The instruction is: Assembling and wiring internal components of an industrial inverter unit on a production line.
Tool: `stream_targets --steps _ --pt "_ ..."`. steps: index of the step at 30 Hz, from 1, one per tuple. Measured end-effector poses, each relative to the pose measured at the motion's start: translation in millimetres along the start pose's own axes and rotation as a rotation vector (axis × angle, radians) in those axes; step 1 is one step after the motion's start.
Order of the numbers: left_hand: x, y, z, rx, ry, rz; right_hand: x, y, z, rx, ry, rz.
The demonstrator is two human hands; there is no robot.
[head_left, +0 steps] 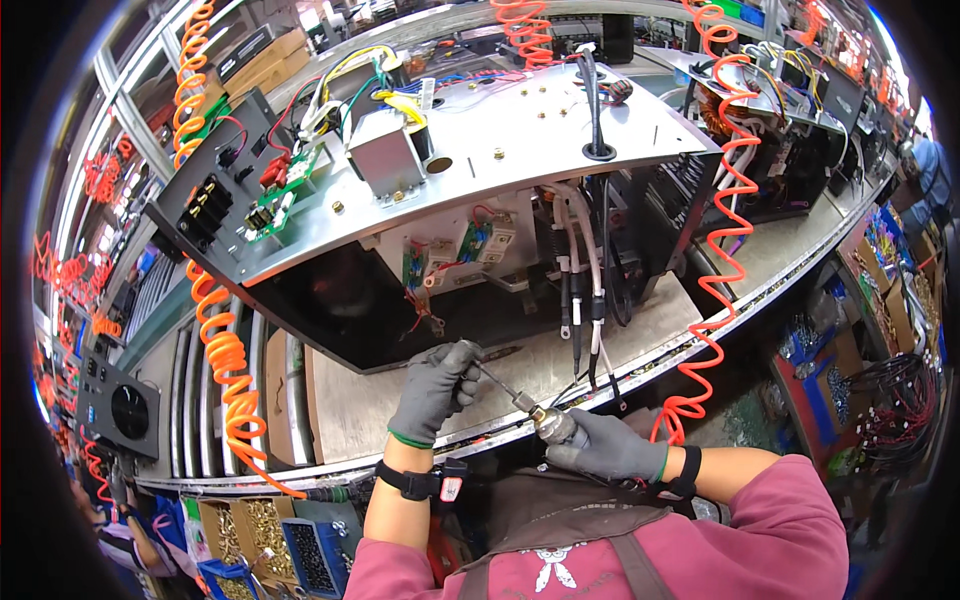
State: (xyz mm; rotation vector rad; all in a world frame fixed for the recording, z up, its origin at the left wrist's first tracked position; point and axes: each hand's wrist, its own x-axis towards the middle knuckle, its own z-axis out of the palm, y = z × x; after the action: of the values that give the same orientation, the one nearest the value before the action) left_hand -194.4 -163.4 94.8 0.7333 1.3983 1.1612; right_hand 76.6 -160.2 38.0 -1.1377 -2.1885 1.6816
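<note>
In my right hand (610,446), a grey-gloved grip closes round the metal body of an air screwdriver (548,420). Its long thin bit (502,384) points up and to the left. My left hand (433,390), gloved too, has its fingers closed at the bit's far end; any small part between them is hidden. Just beyond both hands stands an open metal equipment chassis (540,130), with a silver top plate and dark sides. Inside it sit small green circuit boards (480,240). Thick cables (580,230) with lugs hang down its right part, over the bench's front edge.
Orange coiled air hoses (225,350) hang left and right of the chassis. The chassis rests on a board (340,400) over a roller conveyor (185,400). Bins of screws (265,530) stand below the front edge. A second open unit (780,130) is at right.
</note>
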Motion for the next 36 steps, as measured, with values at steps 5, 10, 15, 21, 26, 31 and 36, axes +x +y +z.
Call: stream_targets --steps 5,10,15,21,26,31,36 --pt "0.2 21.9 -11.5 0.192 -0.123 0.085 0.6 -0.1 3.2 0.030 -0.011 -0.045" --pt "13.1 23.0 -13.6 0.090 -0.140 -0.007 10.1 3.9 18.4 0.399 -0.070 -0.072" --pt "41.5 -7.6 3.1 0.046 0.116 0.071 30.8 -7.7 19.7 0.540 -0.018 -0.076" --pt "87.2 -27.4 12.1 0.178 0.061 0.363 55.2 -31.4 10.0 0.584 0.072 0.078" --pt "105.2 -24.8 1.7 0.987 0.055 0.854 69.3 -34.7 9.1 0.581 0.093 0.113" --pt "112.4 -19.5 4.4 0.469 0.010 0.528 68.5 -39.1 7.6 0.772 0.037 0.240" --pt "80.2 -18.7 0.4 1.000 0.227 0.928 65.2 -51.4 30.6 1.090 -0.068 0.204"
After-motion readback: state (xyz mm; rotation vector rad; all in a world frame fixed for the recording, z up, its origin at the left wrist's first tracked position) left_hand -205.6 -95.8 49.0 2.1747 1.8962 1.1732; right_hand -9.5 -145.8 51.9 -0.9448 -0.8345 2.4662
